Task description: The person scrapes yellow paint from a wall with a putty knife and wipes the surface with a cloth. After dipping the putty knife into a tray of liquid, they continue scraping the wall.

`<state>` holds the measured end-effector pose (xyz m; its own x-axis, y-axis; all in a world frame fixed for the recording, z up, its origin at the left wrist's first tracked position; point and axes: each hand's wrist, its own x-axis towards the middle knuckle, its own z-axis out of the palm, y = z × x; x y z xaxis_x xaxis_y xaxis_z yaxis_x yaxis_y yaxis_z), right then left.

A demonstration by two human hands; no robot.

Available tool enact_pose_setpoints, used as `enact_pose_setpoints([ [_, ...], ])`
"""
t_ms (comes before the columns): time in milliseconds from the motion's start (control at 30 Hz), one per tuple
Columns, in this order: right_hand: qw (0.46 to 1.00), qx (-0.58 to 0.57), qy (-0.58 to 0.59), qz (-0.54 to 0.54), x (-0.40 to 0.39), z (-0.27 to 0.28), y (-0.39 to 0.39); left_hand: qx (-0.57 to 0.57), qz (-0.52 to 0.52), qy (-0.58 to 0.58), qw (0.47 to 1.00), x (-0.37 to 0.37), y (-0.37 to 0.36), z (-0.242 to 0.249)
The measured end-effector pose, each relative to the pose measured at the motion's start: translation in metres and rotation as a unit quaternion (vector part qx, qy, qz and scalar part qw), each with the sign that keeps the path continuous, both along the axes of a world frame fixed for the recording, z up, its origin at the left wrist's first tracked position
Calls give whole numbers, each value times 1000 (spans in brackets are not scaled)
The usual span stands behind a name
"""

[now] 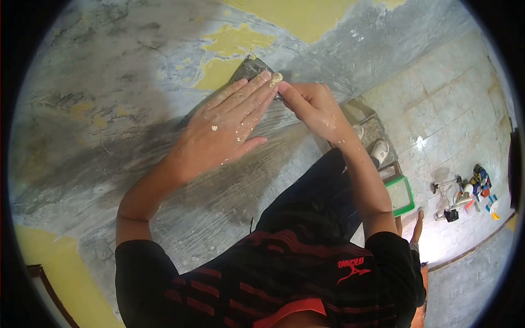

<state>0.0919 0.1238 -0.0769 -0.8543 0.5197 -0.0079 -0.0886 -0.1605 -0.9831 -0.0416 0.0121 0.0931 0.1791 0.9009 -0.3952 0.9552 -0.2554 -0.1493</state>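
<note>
A flat dark scraper blade [251,68] lies against the wall [136,131], at the border of a yellow paint patch [240,41]. My right hand [316,112] is closed around the scraper's near end, thumb on top; its handle is hidden by the fingers. My left hand [224,120] lies flat with fingers stretched out, the fingertips pressing on the blade beside the right thumb. Pale flakes cling to the back of the left hand and its fingers. A yellowish crumb of paint [277,78] sits between the two hands.
Below on the right, shoes [379,150] stand on a raised support. Near it is a green-rimmed tray [402,195]. Several tools and bits [481,183] lie on the tiled floor [432,104]. Another person's leg [418,225] shows by the tray.
</note>
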Motion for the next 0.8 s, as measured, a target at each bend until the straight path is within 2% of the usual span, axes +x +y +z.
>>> enact_pose_setpoints([
  [133,999,-18,39,-7,-5,14,0,6,21,-2,1000,3,1,19],
  [233,998,-54,19,17,0,8,-2,-6,0,-5,1000,-1,-4,8],
  [333,999,-14,27,-32,-6,22,-1,1,-5,3,1000,1,-3,10],
  [400,999,-16,16,-26,-3,22,-4,9,41,-24,999,7,-3,20],
  [500,1000,-8,-2,-16,1,14,-11,-38,25,-44,998,-2,-11,2],
  [633,999,36,-25,-29,3,13,-6,-30,9,-14,999,-1,-10,-6],
  [800,998,-32,-5,-51,-9,10,-29,-19,41,-28,999,-2,-16,-4],
])
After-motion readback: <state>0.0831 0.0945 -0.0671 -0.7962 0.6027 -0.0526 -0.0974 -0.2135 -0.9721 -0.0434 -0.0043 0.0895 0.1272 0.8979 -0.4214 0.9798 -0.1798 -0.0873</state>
